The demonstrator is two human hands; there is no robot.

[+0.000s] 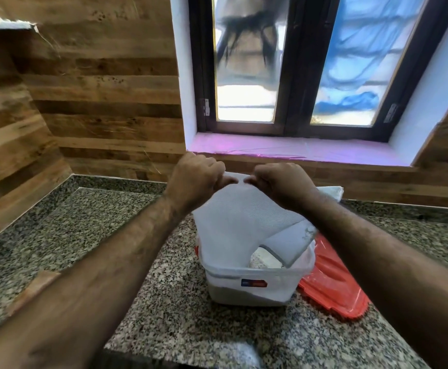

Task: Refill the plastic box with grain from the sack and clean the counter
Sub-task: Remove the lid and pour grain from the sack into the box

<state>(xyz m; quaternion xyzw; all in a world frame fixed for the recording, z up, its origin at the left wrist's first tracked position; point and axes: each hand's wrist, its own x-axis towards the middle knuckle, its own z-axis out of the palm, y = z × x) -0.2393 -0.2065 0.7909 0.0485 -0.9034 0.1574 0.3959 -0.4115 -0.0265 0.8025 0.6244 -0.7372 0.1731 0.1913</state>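
A white woven sack (241,222) hangs upside down over a translucent plastic box (249,284) on the granite counter (164,315). My left hand (194,179) and my right hand (278,185) both grip the sack's raised end, close together, fingers curled into the fabric. The sack's lower end reaches into the box. Whitish grain (264,259) shows inside the box beside the sack's grey-edged fold.
An orange-red lid (334,286) lies flat on the counter to the right of the box. A folded white cloth or bag (333,191) sits behind by the wall. Wood-panelled walls meet in the left corner, and a window with a pink sill (297,150) stands behind.
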